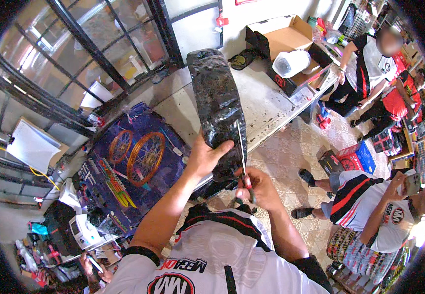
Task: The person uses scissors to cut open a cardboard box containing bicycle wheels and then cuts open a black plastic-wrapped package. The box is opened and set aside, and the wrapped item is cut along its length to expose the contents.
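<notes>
Black parcel [217, 93] over the desk [271, 117], near end by the edge. Gripping its side with the left hand [205, 156], thumb pressed on top; holding scissors [244, 159] in the right hand [260, 188], fingers curled round the handles, blades along the parcel's right side.

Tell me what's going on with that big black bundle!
The person's left hand grips a long, plastic-wrapped black bundle. Their right hand holds scissors, pointing away along the bundle's right side. Shiny wrapping hides what's inside. Off to the right, an open cardboard box sits on the worktable.
</notes>
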{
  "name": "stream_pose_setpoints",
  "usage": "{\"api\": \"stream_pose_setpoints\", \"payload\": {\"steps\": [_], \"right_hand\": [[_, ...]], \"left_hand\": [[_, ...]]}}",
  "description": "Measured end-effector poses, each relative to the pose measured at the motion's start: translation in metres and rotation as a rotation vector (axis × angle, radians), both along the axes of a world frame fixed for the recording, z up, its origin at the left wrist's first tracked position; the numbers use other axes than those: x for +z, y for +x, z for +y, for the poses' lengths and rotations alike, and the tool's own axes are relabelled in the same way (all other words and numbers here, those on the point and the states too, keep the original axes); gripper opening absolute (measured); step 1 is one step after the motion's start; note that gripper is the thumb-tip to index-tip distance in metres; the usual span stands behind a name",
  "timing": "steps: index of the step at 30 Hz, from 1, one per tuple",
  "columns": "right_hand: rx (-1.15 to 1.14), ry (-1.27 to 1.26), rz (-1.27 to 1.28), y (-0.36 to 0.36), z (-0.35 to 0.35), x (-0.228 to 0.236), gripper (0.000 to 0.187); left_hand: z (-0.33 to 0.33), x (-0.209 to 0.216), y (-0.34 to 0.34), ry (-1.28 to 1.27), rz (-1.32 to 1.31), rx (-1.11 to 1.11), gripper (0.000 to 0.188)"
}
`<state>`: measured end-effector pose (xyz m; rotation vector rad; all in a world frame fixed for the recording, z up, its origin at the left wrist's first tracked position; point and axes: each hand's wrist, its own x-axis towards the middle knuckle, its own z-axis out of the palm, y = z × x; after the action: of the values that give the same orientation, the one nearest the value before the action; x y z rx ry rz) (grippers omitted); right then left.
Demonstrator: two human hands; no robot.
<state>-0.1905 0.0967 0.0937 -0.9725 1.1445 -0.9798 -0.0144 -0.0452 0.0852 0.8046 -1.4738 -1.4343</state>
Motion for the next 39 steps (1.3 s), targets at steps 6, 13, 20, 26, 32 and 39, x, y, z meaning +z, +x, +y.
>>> {"api": "stream_pose_setpoints", "payload": {"steps": [6, 13, 20, 26, 32, 39], "right_hand": [[-0.079, -0.108, -0.059, 0.005, -0.030, 0.018, 0.051], [0.011, 0.044, -0.051, -0.008, -0.035, 0.050, 0.046], [-0.109, -0.084, 0.561, -0.048, -0.009, 0.079, 0.053], [-0.607, -0.357, 0.590, 0.008, -0.078, 0.047, 0.060], [-0.559, -0.478, 0.741, 0.014, -0.122, 0.064, 0.051], [-0.465, -0.317, 0.132, -0.003, -0.128, 0.033, 0.042]], "left_hand": [[0.011, -0.001, -0.003, 0.102, 0.003, -0.024, 0.062], [0.008, 0.020, 0.001, 0.130, -0.103, 0.120, 0.063], [0.005, 0.040, -0.008, -0.321, -0.394, 0.480, 0.113], [0.003, 0.051, -0.024, -0.423, -0.669, 0.519, 0.104], [0.006, 0.053, -0.020, -0.461, -0.743, 0.458, 0.063], [0.004, 0.047, -0.014, -0.394, -0.612, 0.443, 0.058]]}}
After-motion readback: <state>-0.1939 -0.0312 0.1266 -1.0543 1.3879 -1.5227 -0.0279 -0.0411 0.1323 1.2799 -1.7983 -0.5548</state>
